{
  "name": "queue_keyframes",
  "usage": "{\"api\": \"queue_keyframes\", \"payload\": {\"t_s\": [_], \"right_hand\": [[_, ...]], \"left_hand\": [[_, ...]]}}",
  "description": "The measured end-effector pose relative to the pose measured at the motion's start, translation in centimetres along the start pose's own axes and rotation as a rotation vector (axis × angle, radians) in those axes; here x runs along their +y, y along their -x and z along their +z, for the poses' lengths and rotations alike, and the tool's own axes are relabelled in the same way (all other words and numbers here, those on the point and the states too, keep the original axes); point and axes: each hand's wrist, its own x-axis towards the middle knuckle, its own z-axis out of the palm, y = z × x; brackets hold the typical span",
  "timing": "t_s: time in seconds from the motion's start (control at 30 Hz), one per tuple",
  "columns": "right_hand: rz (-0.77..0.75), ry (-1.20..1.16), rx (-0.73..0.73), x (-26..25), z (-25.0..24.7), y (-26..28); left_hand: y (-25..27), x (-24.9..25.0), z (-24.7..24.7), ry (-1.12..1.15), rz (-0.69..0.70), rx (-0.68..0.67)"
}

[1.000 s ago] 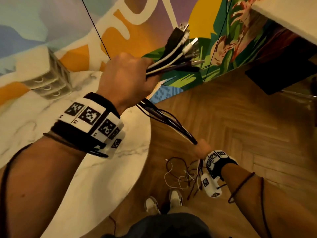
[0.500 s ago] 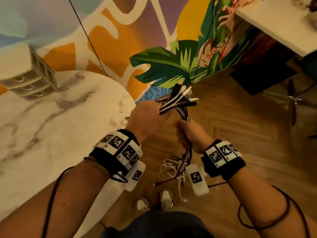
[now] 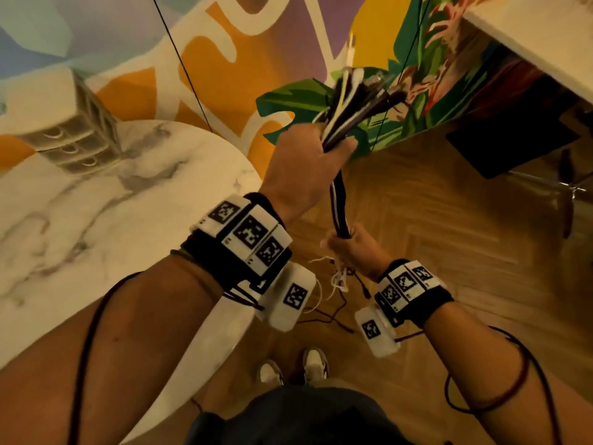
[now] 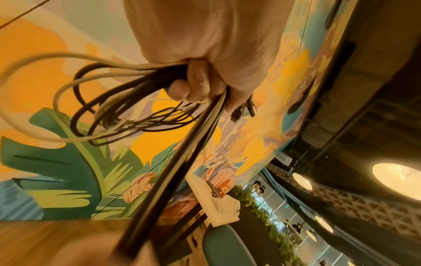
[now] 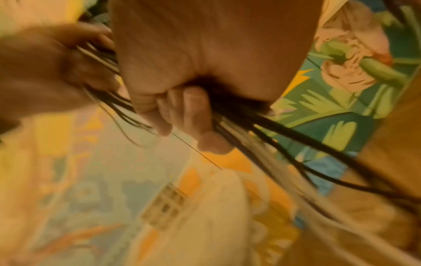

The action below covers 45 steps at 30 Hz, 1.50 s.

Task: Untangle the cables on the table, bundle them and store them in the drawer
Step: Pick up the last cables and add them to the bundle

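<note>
A bundle of black and white cables (image 3: 339,203) hangs in the air beside the marble table (image 3: 96,226). My left hand (image 3: 308,162) grips the bundle near its plug ends (image 3: 359,91), which fan out above my fist. In the left wrist view several loops (image 4: 109,111) hang from my left hand (image 4: 205,77). My right hand (image 3: 353,248) grips the same strands lower down, and they run taut between my two fists. Loose tails (image 3: 337,281) dangle under it toward the floor. In the blurred right wrist view my right hand (image 5: 187,111) is curled round dark cables (image 5: 273,136).
A small white drawer unit (image 3: 73,130) stands at the far left of the table, its drawers closed. A painted mural wall (image 3: 224,59) rises behind. Herringbone wood floor (image 3: 449,252) lies below my hands, with a second white tabletop (image 3: 545,36) and a dark panel (image 3: 510,146) at upper right.
Half a second ago my hands were close together; now the left hand has risen with the plug ends and the right has slid down the bundle, pulling the strands straight.
</note>
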Motion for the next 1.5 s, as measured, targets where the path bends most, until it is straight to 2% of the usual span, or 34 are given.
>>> {"api": "queue_keyframes", "payload": {"t_s": [0.17,0.4,0.47,0.6,0.73,0.8,0.87,0.97,1.1,1.17,1.23,1.3,1.33,1.37,1.43,1.47,1.5], "right_hand": [[0.204,0.169,0.146,5.3,-0.7,-1.6],[0.481,0.445,0.131,11.2,-2.8,-2.0],[0.551,0.417,0.114,11.8,-3.5,-3.1],[0.611,0.111,0.041,13.3,-4.8,-5.2],[0.722,0.186,0.029,14.7,-4.9,-4.3],[0.731,0.217,0.084,15.5,-5.1,-3.3],[0.674,0.236,0.190,15.8,-5.3,-2.4],[0.580,0.481,0.231,15.7,-5.2,-1.5],[0.647,0.710,0.143,15.8,-5.3,-1.6],[0.644,0.800,0.038,16.4,-5.7,-1.6],[0.622,0.819,-0.039,17.3,-6.1,-1.9],[0.596,0.797,-0.017,16.7,-6.5,-2.6],[0.542,0.783,0.049,15.0,-6.4,-3.0],[0.426,0.736,0.158,13.1,-6.5,-3.5],[0.118,0.423,0.373,7.2,-6.3,-3.7],[-0.034,0.239,0.388,3.8,-6.0,-3.4],[-0.188,0.111,0.323,0.3,-5.3,-2.8]], "left_hand": [[-1.0,0.8,-1.5,-0.016,0.032,0.074],[-1.9,1.1,-3.6,-0.053,0.073,0.143],[-1.8,0.9,-3.8,-0.086,0.074,0.140],[-2.4,1.2,-4.7,-0.074,0.071,0.205],[-3.3,1.8,-6.1,-0.061,0.107,0.264],[-3.7,2.0,-6.7,-0.040,0.113,0.277],[-4.0,2.0,-7.1,-0.033,0.133,0.287],[-3.7,1.6,-6.8,-0.050,0.137,0.262],[-3.0,0.7,-5.5,-0.047,0.107,0.228],[-2.8,0.5,-5.0,-0.056,0.112,0.232],[-2.4,0.4,-4.4,-0.032,0.117,0.216],[-1.9,0.1,-3.8,-0.001,0.112,0.180],[-1.6,-0.2,-3.4,0.011,0.103,0.160],[-1.3,-0.5,-3.1,0.020,0.093,0.142],[-0.8,-1.2,-2.2,0.029,0.072,0.102],[-0.6,-1.6,-1.7,0.032,0.058,0.077],[-0.5,-1.9,-1.3,0.033,0.046,0.053]]}}
